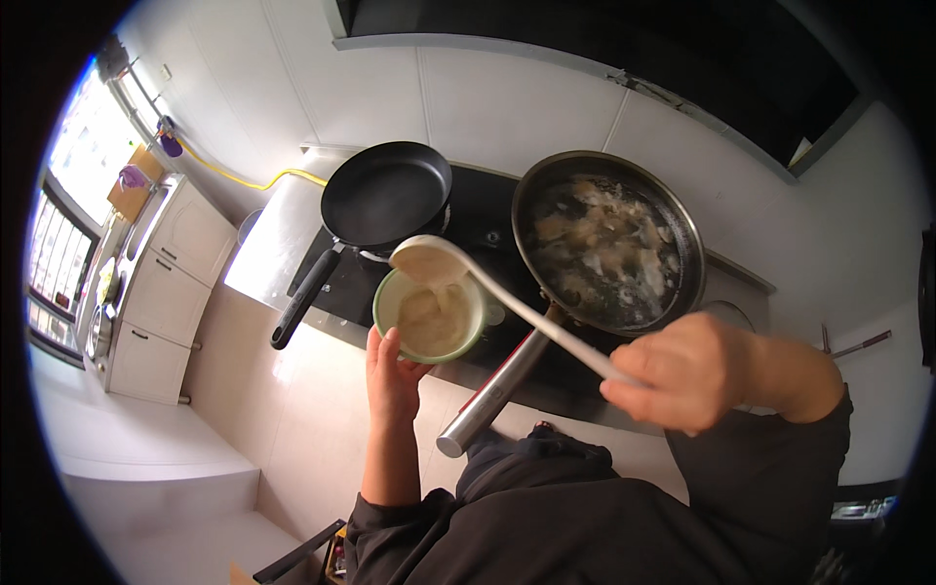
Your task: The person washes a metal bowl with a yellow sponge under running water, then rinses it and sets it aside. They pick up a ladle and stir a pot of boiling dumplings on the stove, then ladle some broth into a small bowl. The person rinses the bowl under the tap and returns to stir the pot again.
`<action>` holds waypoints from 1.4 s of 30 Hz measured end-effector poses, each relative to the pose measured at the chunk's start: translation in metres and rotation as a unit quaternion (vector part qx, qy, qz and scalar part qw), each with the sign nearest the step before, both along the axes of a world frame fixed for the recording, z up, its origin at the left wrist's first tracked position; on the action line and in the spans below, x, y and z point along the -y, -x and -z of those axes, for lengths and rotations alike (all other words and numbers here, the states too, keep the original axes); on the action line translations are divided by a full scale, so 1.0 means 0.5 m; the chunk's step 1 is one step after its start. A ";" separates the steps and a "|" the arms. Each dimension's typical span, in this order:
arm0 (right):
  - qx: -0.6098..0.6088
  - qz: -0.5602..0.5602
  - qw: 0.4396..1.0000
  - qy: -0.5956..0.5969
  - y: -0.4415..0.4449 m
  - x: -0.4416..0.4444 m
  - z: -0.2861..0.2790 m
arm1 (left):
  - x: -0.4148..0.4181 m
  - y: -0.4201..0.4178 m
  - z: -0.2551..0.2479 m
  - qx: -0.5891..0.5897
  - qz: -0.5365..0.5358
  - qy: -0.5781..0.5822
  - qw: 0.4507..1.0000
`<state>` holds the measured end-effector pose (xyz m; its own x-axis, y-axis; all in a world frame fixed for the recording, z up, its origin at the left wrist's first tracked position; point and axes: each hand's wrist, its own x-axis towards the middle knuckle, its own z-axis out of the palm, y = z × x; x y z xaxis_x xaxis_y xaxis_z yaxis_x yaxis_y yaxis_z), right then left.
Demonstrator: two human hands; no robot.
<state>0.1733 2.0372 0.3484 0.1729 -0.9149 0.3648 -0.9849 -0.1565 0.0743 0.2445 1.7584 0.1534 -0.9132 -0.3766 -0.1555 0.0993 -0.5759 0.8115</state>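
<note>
My left hand [395,373] holds a green-rimmed bowl [479,325] from the near side, thumb against its wall. Cloudy, pale liquid [435,325] fills part of this bowl. In my right hand [680,373] is the handle of a white ladle [537,319], which slants across to the left. The ladle's bowl hangs over the far edge of the held bowl, tilted, and pale liquid seems to run down from it. Right of the bowl, a deep frying pan [523,219] contains bubbling liquid with pale and brownish pieces [614,241].
A black frying pan [387,194] sits on the left of the black cooktop [482,205], its handle [306,298] jutting toward me. The deep pan's metal handle [482,402] projects past the counter's front edge. A yellow hose [248,179] runs along the wall at left.
</note>
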 end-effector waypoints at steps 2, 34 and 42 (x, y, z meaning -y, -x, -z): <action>-0.029 -0.022 0.999 0.012 -0.010 -0.008 0.017 | -0.002 -0.002 0.001 -0.020 -0.009 -0.044 0.999; 0.094 0.448 0.883 0.104 0.082 -0.407 0.096 | -0.032 -0.006 0.005 0.022 -0.037 -0.049 0.998; 0.075 0.426 0.900 0.050 0.086 -0.426 0.095 | -0.043 -0.012 0.001 0.026 -0.023 -0.060 0.998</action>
<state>0.1304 2.2501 0.3010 -0.6336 -0.6538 0.4138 -0.7449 0.6599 -0.0980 0.2507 1.7799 0.1528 -0.8846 -0.3946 -0.2487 0.0876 -0.6643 0.7423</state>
